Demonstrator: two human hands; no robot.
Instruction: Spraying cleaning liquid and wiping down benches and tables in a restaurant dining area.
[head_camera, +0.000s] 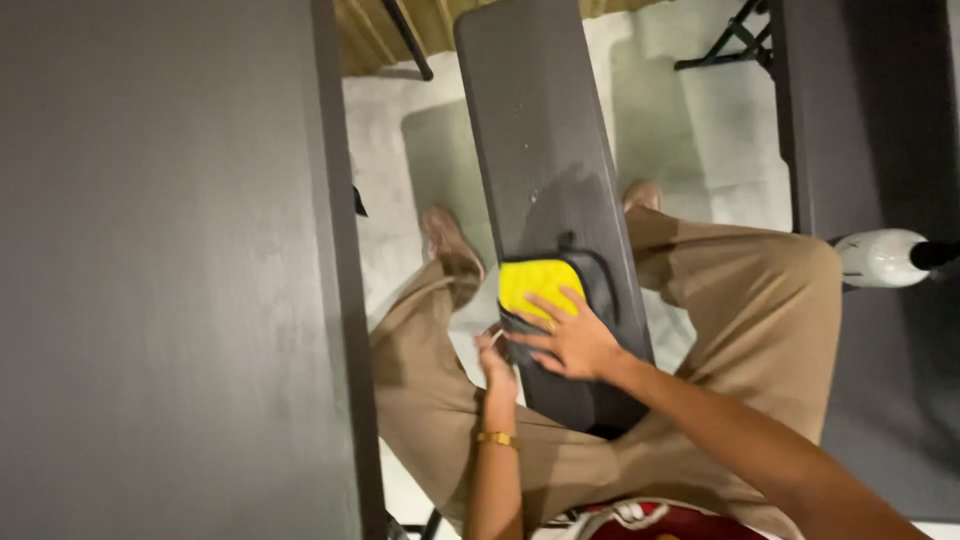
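I sit astride a long dark bench (540, 130), legs in tan trousers on either side. A yellow and grey cloth (545, 282) lies on the bench between my knees. My right hand (572, 338) presses flat on the cloth's near part, fingers spread over the yellow side. Beside it, my left hand (494, 362), with a gold bracelet on the wrist, grips the cloth's left edge at the bench's side.
A wide dark tabletop (160, 270) fills the left side. Another dark table (870, 120) stands at the right, with a white and black object (885, 256) on its near edge. Pale floor (700, 120) shows under the bench, and black folding legs at the top.
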